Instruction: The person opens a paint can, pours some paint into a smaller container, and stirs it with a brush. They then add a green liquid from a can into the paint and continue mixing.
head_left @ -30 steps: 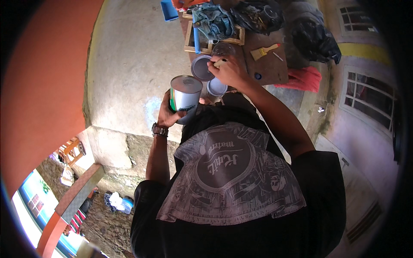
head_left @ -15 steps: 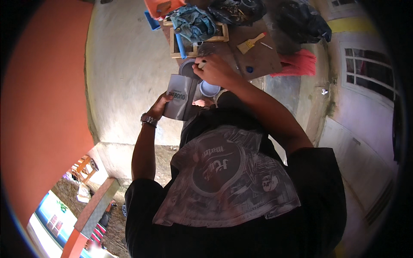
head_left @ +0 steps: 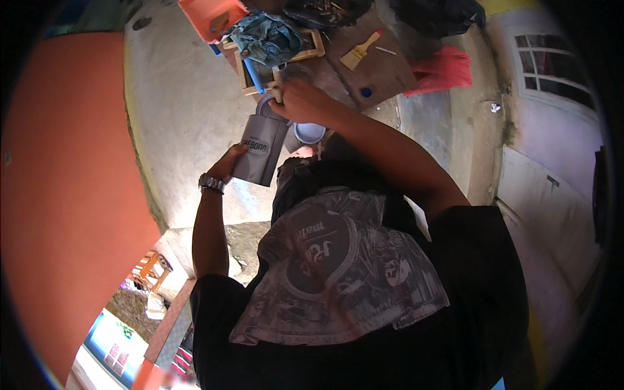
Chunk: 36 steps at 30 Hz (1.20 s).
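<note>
My left hand [head_left: 229, 161] grips a tall metal can [head_left: 260, 162] upright or slightly tilted, held out over the floor. My right hand [head_left: 302, 101] is closed on a short pale handle [head_left: 277, 93], apparently a brush's, whose far end is hidden, above a round grey container [head_left: 263, 104] just behind the can. A round light-grey tub [head_left: 309, 133] sits to the right of the can, beneath my right hand and forearm. Beyond them on the brown work surface [head_left: 348, 84] are a wide brush [head_left: 361, 49], a small blue cap [head_left: 366, 92] and a thin white stick [head_left: 385, 50].
Wooden frames [head_left: 250, 88], a blue tube [head_left: 253, 75], crumpled denim [head_left: 266, 39], an orange bin [head_left: 208, 16] and black bags [head_left: 429, 13] crowd the surface's far side. A red cloth [head_left: 442, 68] hangs at right. Orange wall [head_left: 65, 195] left; windowed wall [head_left: 552, 130] right.
The view has shifted, so the surface's items appear higher and leftward. The can has moved left and turned, showing more of its side. My right hand stays closed on the handle, also shifted left.
</note>
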Motion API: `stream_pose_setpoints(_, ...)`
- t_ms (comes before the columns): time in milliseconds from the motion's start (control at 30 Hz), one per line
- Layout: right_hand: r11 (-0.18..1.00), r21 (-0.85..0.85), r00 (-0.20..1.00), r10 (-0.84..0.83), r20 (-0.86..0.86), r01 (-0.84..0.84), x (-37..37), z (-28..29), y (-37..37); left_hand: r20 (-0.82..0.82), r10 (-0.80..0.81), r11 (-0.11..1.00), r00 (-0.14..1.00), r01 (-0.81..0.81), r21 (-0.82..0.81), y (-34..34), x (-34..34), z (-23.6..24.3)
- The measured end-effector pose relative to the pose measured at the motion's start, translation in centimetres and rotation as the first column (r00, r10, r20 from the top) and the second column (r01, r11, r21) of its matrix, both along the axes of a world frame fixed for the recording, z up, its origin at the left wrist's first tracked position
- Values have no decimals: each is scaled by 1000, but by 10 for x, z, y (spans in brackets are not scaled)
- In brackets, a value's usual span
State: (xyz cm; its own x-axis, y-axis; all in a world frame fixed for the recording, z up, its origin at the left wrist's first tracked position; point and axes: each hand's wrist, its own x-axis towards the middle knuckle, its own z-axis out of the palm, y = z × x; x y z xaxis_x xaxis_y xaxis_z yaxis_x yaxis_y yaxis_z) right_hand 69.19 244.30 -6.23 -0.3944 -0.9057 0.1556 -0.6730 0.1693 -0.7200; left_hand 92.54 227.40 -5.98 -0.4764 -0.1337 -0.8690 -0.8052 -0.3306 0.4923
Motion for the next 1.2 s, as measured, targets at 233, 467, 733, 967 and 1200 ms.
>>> stream_pose_setpoints(233,998,24,998,61,-32,-61,0,-7,-18,23,45,999,999,-46,27,-19,16,-24)
stream_pose_setpoints(467,992,-80,994,93,-59,-98,-4,-15,-24,46,56,998,997,-57,21,-21,16,-24)
stream_pose_setpoints(733,993,-110,999,33,18,-30,-5,-16,-25,44,72,997,996,-73,25,-18,16,-19)
stream_pose_setpoints(967,990,-50,991,131,-29,-132,-5,-13,-23,73,67,998,995,-68,17,-19,22,-17)
stream_pose_setpoints(1200,989,-107,993,99,-68,-105,-5,-23,-23,73,89,992,993,-95,80,-19,21,-9)
